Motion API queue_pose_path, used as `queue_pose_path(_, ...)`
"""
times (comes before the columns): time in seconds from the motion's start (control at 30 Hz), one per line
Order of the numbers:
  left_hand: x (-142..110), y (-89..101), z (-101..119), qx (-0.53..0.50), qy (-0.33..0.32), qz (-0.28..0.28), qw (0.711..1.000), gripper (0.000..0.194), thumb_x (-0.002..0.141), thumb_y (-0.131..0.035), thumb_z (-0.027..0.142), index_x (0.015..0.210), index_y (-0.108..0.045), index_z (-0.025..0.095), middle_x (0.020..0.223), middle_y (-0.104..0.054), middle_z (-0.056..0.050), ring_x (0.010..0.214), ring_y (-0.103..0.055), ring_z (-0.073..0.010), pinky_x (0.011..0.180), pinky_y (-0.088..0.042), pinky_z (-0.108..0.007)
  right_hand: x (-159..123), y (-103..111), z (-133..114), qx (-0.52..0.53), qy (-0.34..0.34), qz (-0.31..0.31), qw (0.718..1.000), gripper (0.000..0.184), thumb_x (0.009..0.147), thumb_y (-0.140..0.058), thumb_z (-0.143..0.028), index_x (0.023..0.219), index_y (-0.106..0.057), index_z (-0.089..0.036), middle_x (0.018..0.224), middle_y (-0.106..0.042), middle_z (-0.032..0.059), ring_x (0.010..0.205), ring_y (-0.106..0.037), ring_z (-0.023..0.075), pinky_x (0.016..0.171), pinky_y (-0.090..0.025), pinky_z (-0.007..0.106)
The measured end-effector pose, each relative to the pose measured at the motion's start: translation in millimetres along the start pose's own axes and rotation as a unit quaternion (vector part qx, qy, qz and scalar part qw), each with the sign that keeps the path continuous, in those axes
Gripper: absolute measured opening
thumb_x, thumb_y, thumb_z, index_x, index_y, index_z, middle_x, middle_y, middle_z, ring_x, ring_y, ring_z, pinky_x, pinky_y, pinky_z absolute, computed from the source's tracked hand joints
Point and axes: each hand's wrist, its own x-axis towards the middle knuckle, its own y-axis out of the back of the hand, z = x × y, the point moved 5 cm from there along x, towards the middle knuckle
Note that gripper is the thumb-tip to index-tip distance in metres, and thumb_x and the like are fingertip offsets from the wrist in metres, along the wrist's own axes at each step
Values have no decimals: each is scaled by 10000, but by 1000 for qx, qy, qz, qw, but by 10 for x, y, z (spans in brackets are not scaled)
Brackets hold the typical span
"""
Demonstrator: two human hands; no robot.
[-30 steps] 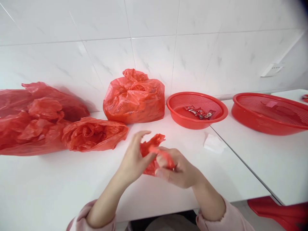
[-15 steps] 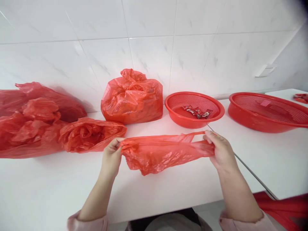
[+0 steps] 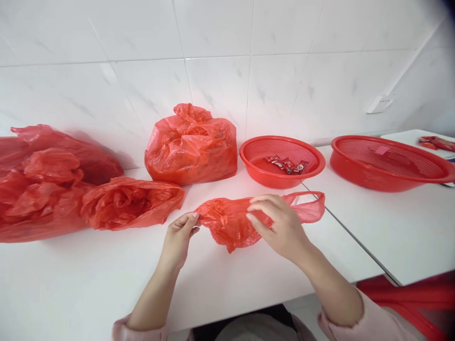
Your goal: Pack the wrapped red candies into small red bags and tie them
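Note:
A thin red plastic bag (image 3: 231,227) stretches sideways above the white table, its handle loops at the right end. My left hand (image 3: 180,237) pinches the bag's left end between thumb and fingers. Over the bag's middle is my right hand (image 3: 279,225), fingers apart and curved, thumb spread from them; it hides part of the bag. Whether its fingertips touch the plastic I cannot tell. Just behind my left hand lies a crumpled red bag (image 3: 131,201) with its mouth toward me.
A full red bag (image 3: 192,151) stands against the tiled wall. Beside it, a red basket (image 3: 282,177) holds several small wrapped packets (image 3: 286,165). A larger red basket (image 3: 384,177) is at right, bulky red bags (image 3: 46,189) at left. A seam (image 3: 359,241) crosses the table (image 3: 227,293).
My right hand has let go of the bag's handle end and moved left over its middle, fingers spreading. My left hand has kept its pinch and shifted slightly right.

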Motion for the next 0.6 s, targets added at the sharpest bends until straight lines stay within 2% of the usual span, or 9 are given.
queue_pose_path(0.1,-57,21,-8,-5,11,2,1000,386,684,-762,547,778,-729,174,857,-694,-54,812,-602,-152,724,-496,-244,1,-290,193,-56,-114,-159,979,129,855,-647,-274,945,-655,-183,963,-681,85,937,-623,249,842,-475,407)
queue_pose_path(0.17,-74,76,-19,-9,16,13,1000,383,671,-778,534,777,-721,170,821,-695,-51,779,-616,-153,694,-508,-250,-23,-331,208,-32,-132,-210,968,101,885,-604,-253,816,-632,-184,857,-659,53,836,-614,209,821,-462,385)
queue_pose_path(0.23,-62,137,-38,-17,13,27,999,397,653,-784,539,775,-705,169,795,-691,-43,748,-627,-155,671,-519,-260,-55,-278,74,27,-97,-205,974,163,919,-545,-231,771,-595,-182,843,-630,41,808,-588,177,790,-455,342)
queue_pose_path(0.3,-31,185,-53,-23,2,38,999,410,658,-763,551,794,-685,172,833,-698,-46,752,-643,-166,682,-535,-286,-129,-229,-124,64,-46,-208,975,120,914,-528,-207,812,-582,-178,884,-621,48,834,-574,173,764,-450,315)
queue_pose_path(0.43,-76,214,-8,-9,-18,66,998,373,751,-694,460,1006,-650,191,1088,-677,-84,909,-661,-212,814,-545,-372,-403,-392,-397,44,43,-375,925,92,862,-532,-147,788,-580,-173,807,-621,26,775,-566,164,757,-446,310)
queue_pose_path(0.47,-146,210,59,13,-48,91,995,353,789,-668,404,1083,-621,213,1171,-644,-85,1003,-643,-222,884,-527,-396,-457,-450,-407,24,53,-405,912,97,854,-528,-139,787,-591,-171,809,-628,30,779,-572,171,775,-449,325)
queue_pose_path(0.53,-379,144,302,106,-180,147,967,313,860,-594,277,1170,-558,269,1293,-561,-72,1194,-557,-229,1022,-451,-437,-502,-551,-390,-15,54,-423,905,115,852,-519,-142,834,-630,-161,891,-656,64,857,-592,208,839,-450,376)
queue_pose_path(0.57,-538,55,458,175,-279,164,930,295,880,-556,224,1168,-547,284,1317,-529,-71,1267,-502,-239,1065,-413,-462,-501,-595,-383,-24,49,-420,906,130,860,-520,-163,877,-648,-157,945,-665,86,906,-597,232,867,-448,402)
queue_pose_path(0.6,-684,-92,579,258,-363,141,884,278,879,-546,183,1135,-566,291,1342,-499,-72,1313,-457,-257,1091,-380,-490,-491,-635,-385,-19,44,-415,908,150,870,-529,-197,928,-661,-154,1003,-669,107,957,-597,256,896,-441,427)
